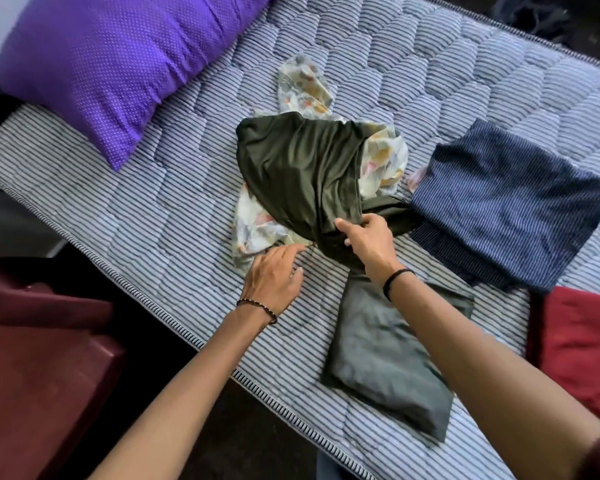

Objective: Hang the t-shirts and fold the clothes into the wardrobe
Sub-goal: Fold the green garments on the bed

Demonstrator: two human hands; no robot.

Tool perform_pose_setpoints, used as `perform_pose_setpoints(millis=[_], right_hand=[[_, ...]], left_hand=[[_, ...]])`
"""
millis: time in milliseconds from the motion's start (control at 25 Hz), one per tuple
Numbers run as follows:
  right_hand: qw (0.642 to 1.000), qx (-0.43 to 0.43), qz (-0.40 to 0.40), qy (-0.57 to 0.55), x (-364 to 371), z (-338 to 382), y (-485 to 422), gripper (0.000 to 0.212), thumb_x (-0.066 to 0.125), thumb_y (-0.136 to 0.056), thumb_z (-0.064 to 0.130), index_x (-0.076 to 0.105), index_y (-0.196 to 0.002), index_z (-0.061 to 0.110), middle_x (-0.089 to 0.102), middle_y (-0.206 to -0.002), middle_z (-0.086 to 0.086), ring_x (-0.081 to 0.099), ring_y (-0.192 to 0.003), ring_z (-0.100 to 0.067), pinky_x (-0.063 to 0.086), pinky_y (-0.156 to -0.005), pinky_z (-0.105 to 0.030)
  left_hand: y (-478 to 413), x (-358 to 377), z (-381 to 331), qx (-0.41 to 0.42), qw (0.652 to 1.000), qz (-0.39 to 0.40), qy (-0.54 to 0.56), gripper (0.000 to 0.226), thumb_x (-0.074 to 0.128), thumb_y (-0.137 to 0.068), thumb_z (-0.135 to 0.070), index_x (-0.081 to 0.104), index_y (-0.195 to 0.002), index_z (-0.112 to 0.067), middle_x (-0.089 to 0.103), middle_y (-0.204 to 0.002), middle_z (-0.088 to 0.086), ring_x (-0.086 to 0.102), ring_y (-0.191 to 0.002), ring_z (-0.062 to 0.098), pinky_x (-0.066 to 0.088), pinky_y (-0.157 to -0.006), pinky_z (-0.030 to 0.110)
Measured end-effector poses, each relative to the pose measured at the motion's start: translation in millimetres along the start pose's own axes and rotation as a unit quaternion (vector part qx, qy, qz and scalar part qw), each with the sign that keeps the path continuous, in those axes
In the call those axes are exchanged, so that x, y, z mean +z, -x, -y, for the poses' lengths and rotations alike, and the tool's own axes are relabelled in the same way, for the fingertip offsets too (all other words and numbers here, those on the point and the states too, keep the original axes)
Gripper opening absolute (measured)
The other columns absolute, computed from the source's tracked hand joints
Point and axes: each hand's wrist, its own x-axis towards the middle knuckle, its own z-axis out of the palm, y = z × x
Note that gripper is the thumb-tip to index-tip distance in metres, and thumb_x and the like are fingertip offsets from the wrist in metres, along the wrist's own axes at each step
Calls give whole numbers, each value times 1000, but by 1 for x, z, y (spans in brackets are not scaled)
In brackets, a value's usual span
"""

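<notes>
3 folded garments [506, 202], 2 loose garments [302, 168], 1 pillow [118, 64].

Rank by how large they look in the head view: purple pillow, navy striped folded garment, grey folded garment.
1. purple pillow, clearly largest.
2. navy striped folded garment and grey folded garment: about alike; grey lies nearer, partly hidden, so unranked.

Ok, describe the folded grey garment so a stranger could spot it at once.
On the striped mattress, go to the near edge, just this side of the right hand. The folded grey garment lies there: plain dull grey, unlike the navy pinstriped fold beyond it and the red fold to its right.
</notes>
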Motion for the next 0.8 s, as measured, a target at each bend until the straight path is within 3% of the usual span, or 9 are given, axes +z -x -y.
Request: perform_pose_setpoints(millis=[80,160,280,320,440,520,640,720,800], right_hand=[[998,-42,26,-41,8,8,8,26,74,-84,26,69,-99,5,66,-73,5,57,-62,-8,41,-57,-24],[980,-128,119,-92,15,18,24,11,71,-85,15,70,-95,12,66,-72,11,54,-62,-1,41,-60,-23],[923,-178,341,-14,23,26,50,12,67,-90,4,70,-84,15,66,-71,9,55,-64,-3,43,-60,-20],[893,-176,410,66,26,25,56,15,67,-89,7,69,-77,17,63,-67,7,52,-62,-4,41,-59,-22],[824,-125,509,215,37,8,63,20,71,-91,19,72,-73,28,65,-66,10,56,-62,-3,45,-63,-21],[859,-114,462,186,39,0,68,23,71,-93,41,76,-83,20,69,-73,2,59,-67,-6,47,-67,-24],[950,-113,289,43,36,-6,67,48,63,-96,54,75,-86,9,72,-77,-15,59,-65,-12,49,-69,-28],[975,-133,179,15,34,-7,58,43,62,-99,48,72,-83,9,71,-73,-14,59,-60,-12,52,-67,-35],[981,-162,90,51,35,-6,44,35,64,-99,43,69,-83,12,71,-70,-4,59,-60,-7,53,-66,-33]], left_hand=[[2,-1,2,-44,997,-5,70,31,54,-98,-27,56,-128,-20,61,-126,0,54,-120,19,42,-100,33],[1,-6,-3,-133,959,-28,248,25,52,-100,-37,61,-120,-25,63,-117,-7,59,-115,18,46,-93,30],[-7,-18,-6,-226,766,-61,599,36,58,-94,-48,62,-123,-27,69,-120,-2,66,-112,21,52,-92,35],[-10,-18,-1,-251,743,-61,618,52,67,-85,-53,60,-127,-23,69,-121,0,66,-112,21,52,-94,37],[-12,-9,14,-330,816,-56,471,77,81,-75,-39,45,-139,-16,64,-129,3,62,-116,20,50,-101,40],[-10,-1,25,-372,803,-98,455,54,66,-89,-25,47,-139,-15,62,-131,6,60,-118,25,48,-104,41],[-3,-4,30,-429,722,-130,528,12,57,-91,-18,64,-98,-11,68,-95,9,64,-97,29,50,-85,33],[7,-4,39,-412,788,-41,456,11,60,-82,-22,62,-78,-12,66,-79,10,67,-90,36,53,-79,39],[18,-10,45,-365,852,129,353,15,62,-79,-22,65,-79,-8,71,-80,14,71,-85,36,59,-78,48]])
